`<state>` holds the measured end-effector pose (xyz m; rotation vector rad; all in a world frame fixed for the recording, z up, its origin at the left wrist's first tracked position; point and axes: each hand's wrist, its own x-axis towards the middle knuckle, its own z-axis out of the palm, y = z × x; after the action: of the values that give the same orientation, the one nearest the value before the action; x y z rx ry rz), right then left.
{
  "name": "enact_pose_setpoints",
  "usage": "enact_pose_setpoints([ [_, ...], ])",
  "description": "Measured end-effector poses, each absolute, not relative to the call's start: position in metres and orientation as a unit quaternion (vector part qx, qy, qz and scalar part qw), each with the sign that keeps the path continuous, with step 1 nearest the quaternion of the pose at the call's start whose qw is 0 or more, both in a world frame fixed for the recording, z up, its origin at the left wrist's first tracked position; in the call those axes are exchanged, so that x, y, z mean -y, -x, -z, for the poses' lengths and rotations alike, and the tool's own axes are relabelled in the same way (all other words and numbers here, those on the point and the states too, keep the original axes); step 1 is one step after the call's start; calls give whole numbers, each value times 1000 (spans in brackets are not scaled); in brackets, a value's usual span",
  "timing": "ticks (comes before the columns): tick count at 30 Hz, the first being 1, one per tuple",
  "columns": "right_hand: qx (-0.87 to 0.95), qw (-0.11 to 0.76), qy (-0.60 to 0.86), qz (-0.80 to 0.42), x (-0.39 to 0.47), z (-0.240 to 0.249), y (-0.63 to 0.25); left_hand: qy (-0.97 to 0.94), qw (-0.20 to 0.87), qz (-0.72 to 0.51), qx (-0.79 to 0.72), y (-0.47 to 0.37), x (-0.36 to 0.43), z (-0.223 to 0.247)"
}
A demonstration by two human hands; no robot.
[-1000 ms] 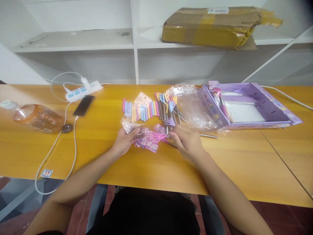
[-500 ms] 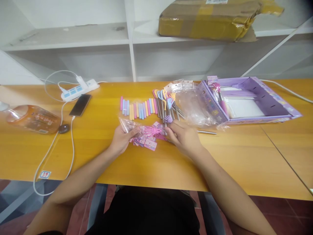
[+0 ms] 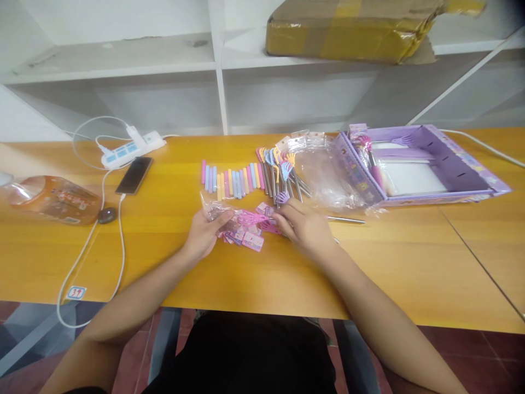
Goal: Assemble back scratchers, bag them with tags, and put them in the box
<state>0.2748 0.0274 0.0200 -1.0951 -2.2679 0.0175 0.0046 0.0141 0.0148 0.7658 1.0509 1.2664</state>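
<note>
My left hand [image 3: 204, 230] is closed on a clear plastic bag [image 3: 214, 206], thumb on top. My right hand [image 3: 307, 225] pinches the metal rod of a pink back scratcher [image 3: 251, 219], whose hand-shaped head points left toward the bag's edge. Whether the head lies inside the bag I cannot tell. Under my hands lie small printed cards [image 3: 252, 241] and another pink scratcher head [image 3: 268, 226]. Just beyond is a pile of back scratchers [image 3: 281, 169] with metal rods and coloured heads. To its left, pastel handle tubes [image 3: 232, 183] lie in a row.
Clear bags [image 3: 322, 169] lie beside a purple display box [image 3: 447, 189] holding a packed scratcher. On the left are a phone [image 3: 134, 175], a power strip [image 3: 133, 150], cables and an orange bottle [image 3: 57, 200]. A taped carton [image 3: 348, 35] sits on the shelf above.
The back scratcher's pink head has shifted slightly left toward my left hand. My right hand has moved a little left with it; my left hand keeps its hold on the bag.
</note>
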Motion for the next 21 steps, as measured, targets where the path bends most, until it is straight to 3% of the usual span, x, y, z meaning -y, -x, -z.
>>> enact_pose_setpoints([
  [21, 848, 298, 431, -78, -24, -15, -266, -366, 634, -514, -447, -2, -11, -7],
])
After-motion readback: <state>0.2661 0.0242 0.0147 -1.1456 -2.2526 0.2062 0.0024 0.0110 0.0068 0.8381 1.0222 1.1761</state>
